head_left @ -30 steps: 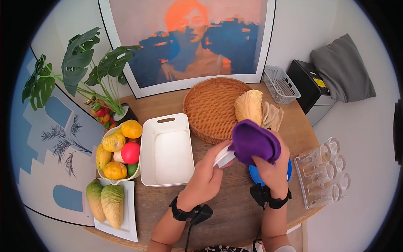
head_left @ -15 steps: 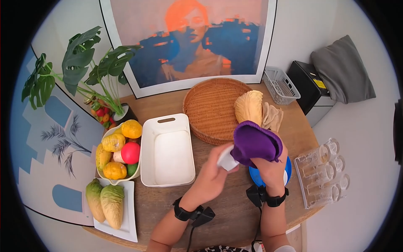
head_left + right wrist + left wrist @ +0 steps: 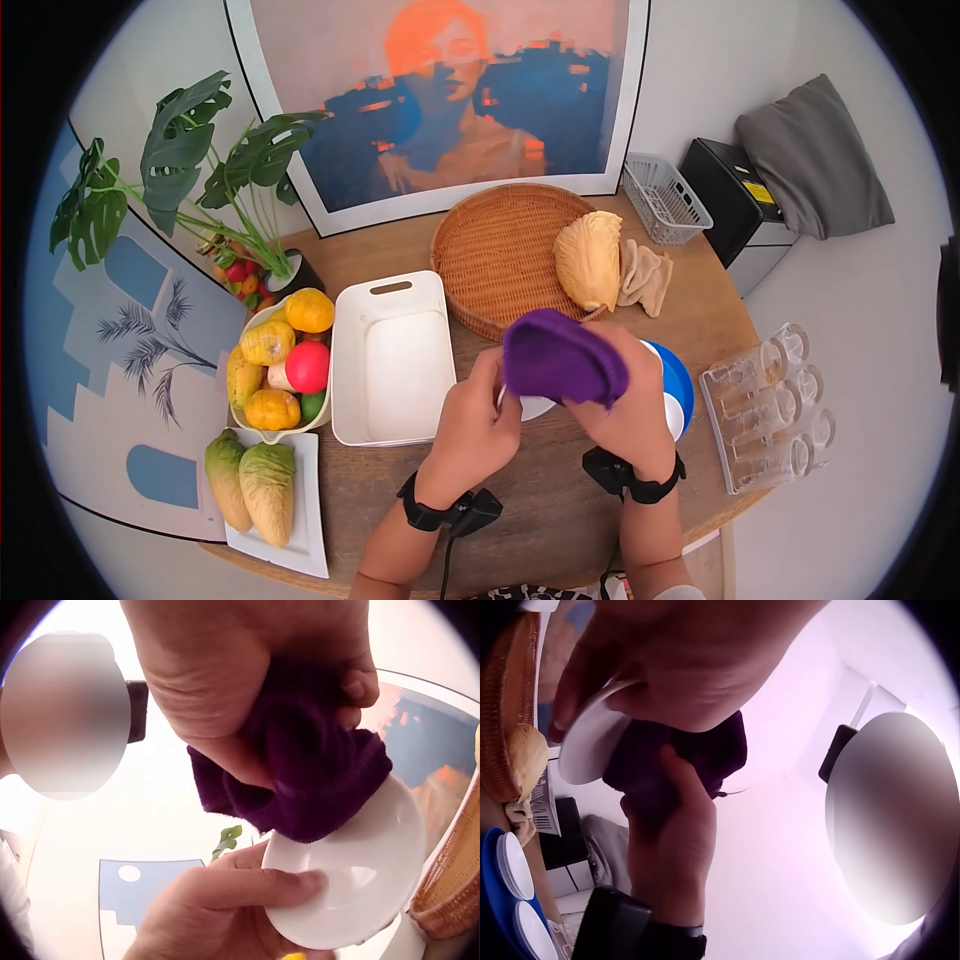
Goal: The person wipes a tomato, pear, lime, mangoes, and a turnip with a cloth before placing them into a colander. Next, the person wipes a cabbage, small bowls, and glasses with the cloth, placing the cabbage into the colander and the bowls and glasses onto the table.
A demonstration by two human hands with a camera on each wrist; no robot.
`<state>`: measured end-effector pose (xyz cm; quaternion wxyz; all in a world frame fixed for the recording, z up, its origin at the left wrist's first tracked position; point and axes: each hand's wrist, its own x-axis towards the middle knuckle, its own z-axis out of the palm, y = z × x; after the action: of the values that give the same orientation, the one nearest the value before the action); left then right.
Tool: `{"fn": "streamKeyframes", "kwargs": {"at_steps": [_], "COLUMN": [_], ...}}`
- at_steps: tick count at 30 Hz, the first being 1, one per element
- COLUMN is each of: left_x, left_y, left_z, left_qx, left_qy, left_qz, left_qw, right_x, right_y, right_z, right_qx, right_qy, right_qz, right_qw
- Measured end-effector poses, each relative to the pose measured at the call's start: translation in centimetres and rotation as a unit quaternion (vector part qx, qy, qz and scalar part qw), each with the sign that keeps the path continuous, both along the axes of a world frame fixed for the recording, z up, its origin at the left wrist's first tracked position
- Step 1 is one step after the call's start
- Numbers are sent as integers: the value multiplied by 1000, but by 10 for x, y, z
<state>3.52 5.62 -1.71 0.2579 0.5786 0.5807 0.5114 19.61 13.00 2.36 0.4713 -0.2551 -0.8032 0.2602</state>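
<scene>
My left hand (image 3: pixel 468 425) pinches a small white dish (image 3: pixel 371 874) by its edge, the thumb lying across the inner face in the right wrist view. A bunched purple cloth (image 3: pixel 560 360) is in the grip of my right hand (image 3: pixel 632 405), lying against the dish's upper part. From the head view the cloth hides most of the dish, and only a sliver of white shows below it. Beyond the right hand lies a blue tray (image 3: pixel 680 380), partly covered by that hand. White dishes (image 3: pixel 516 866) stand on it in the left wrist view.
A white bin (image 3: pixel 390 435) stands left of the hands, beside a bowl of fruit (image 3: pixel 285 430) and a plate with cabbages (image 3: pixel 310 520). Behind are a wicker tray (image 3: pixel 500 260), a pale cabbage (image 3: pixel 588 262) and beige gloves (image 3: pixel 645 278). Glasses (image 3: pixel 765 410) sit in a rack at right.
Both hands have shifted left with the dish and cloth, uncovering more of the blue tray. The dish has turned and now sits largely beneath the cloth.
</scene>
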Motion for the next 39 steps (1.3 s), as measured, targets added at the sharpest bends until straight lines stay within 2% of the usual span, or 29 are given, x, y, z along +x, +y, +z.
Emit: {"fn": "streamKeyframes", "kwargs": {"at_steps": [1, 3, 5, 7, 9, 11, 12, 14, 15, 17, 18, 19, 20, 21, 23, 25, 28, 30, 31, 32, 33, 34, 35, 37, 39], "left_x": [4, 3, 2, 1, 0, -5, -6, -9, -10, -13, -14, -16, -20, -23, -25, -25, -15, 3, 9, 13, 15, 15, 17, 21, 22], "left_y": [0, 1, 2, 4, 7, 5, 6, 7, 5, 1, 3, 4, 3, 3, 5, 6, 6, 1, 2, 3, 3, 3, 3, 6, 8], "left_z": [5, 6, 7, 6, 6, 8, 9, 9, 8, 5, 1, -2, -6, -8, -9, -10, -8, 3, 2, 2, 2, 2, 0, -7, -11], "left_qx": [3, 30, 57, 98, 126, 114, 115, 184, 185, 131, 142, 142, 148, 154, 167, 178, 205, 150, 151, 142, 132, 89, 89, 55, 90], "left_qy": [-73, -93, -113, -212, -212, -144, -144, 52, 51, 116, 156, 156, 204, 251, 265, 278, 245, 57, 57, -25, -107, -132, -133, -193, -205], "left_qz": [40, 44, 46, 93, 117, 121, 121, 89, 92, 25, 34, 34, 10, -15, -23, -30, -7, 77, 78, 54, 30, -3, -3, -50, -35], "left_qw": [997, 994, 991, 968, 962, 976, 975, 978, 977, 984, 977, 977, 968, 955, 949, 943, 948, 984, 984, 988, 985, 987, 987, 978, 974], "right_x": [1, 3, 4, 2, -2, -5, -5, -3, -1, 1, 0, -3, -6, -7, -10, -8, -7, -7, -6, -7, -7, -7, -7, -8, -16], "right_y": [0, 1, 4, 8, 7, 4, 3, 3, 4, 7, 6, 4, 2, -1, -5, -4, -1, -1, -3, -3, -1, 2, 4, 6, 4], "right_z": [-2, -1, -2, -8, -8, -5, -5, -5, -6, -9, -7, -2, 1, 2, 3, 1, -8, -11, -12, -12, -13, -14, -14, -13, -14], "right_qx": [-66, -102, -197, -208, -219, -212, -212, -179, -178, -40, -40, 22, 84, 84, 91, 77, 54, 47, -2, -50, -49, -104, -158, -168, -245], "right_qy": [35, 68, 108, 106, 105, 90, 90, 103, 101, 47, 46, -3, -51, -50, -87, -75, -26, 10, 65, 121, 120, 196, 269, 275, 309], "right_qz": [-10, -8, -6, 9, 27, 24, 24, 18, 21, 45, 47, 42, 37, 35, 10, 3, -19, -32, -60, -87, -85, -94, -104, -91, -30], "right_qw": [997, 992, 974, 972, 970, 973, 973, 978, 979, 997, 997, 999, 994, 995, 992, 994, 998, 998, 996, 988, 988, 971, 944, 942, 919]}}
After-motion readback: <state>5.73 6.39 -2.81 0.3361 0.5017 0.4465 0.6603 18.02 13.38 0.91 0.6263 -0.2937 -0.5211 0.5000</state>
